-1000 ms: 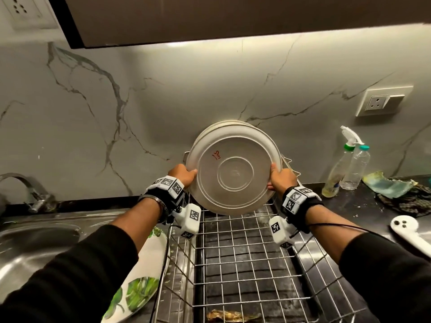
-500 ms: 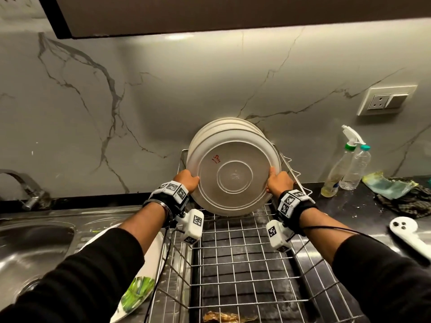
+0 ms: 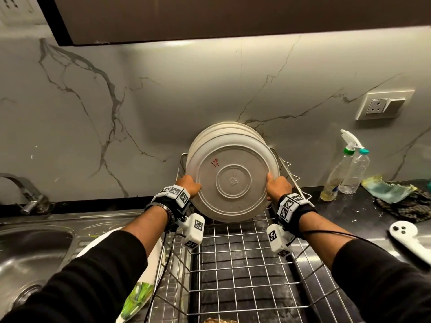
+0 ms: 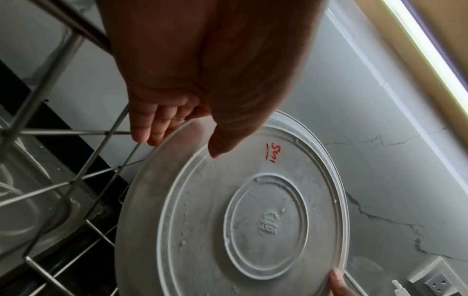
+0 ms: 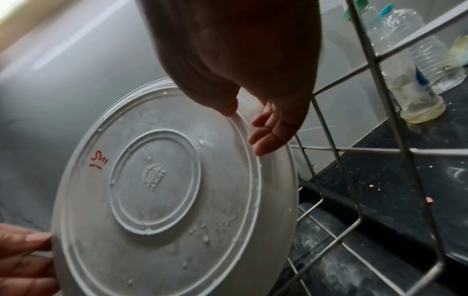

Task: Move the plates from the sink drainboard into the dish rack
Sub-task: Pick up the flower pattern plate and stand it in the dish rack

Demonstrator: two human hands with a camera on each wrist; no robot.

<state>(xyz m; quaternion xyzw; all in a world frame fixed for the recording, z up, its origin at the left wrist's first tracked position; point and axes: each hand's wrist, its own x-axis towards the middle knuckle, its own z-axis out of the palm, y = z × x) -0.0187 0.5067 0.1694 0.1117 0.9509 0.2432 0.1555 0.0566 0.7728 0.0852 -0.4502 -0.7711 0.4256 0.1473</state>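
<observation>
I hold a white plate (image 3: pixel 233 180) upright by its rim, its underside with a red mark facing me. My left hand (image 3: pixel 190 186) grips the left edge and my right hand (image 3: pixel 276 186) the right edge. In the left wrist view the left hand (image 4: pixel 179 144) has its thumb on the plate's (image 4: pixel 253 220) underside and its fingers behind the rim. The right hand (image 5: pixel 245 130) pinches the plate (image 5: pixel 164 200) the same way. The plate stands at the far end of the wire dish rack (image 3: pixel 245 264), just in front of other upright white plates (image 3: pixel 224 130). A leaf-patterned plate (image 3: pixel 140 297) lies on the drainboard, partly under my left arm.
The steel sink (image 3: pixel 30 252) and tap (image 3: pixel 25 190) are at the left. Right of the rack stand a spray bottle (image 3: pixel 335 176) and a clear bottle (image 3: pixel 354 171), with a cloth (image 3: pixel 391 190) and a white tool (image 3: pixel 410 241) on the dark counter. A cabinet hangs overhead.
Both hands have carried the plate slightly back and down, closer to the upright plates at the rack's far end. The grip is unchanged.
</observation>
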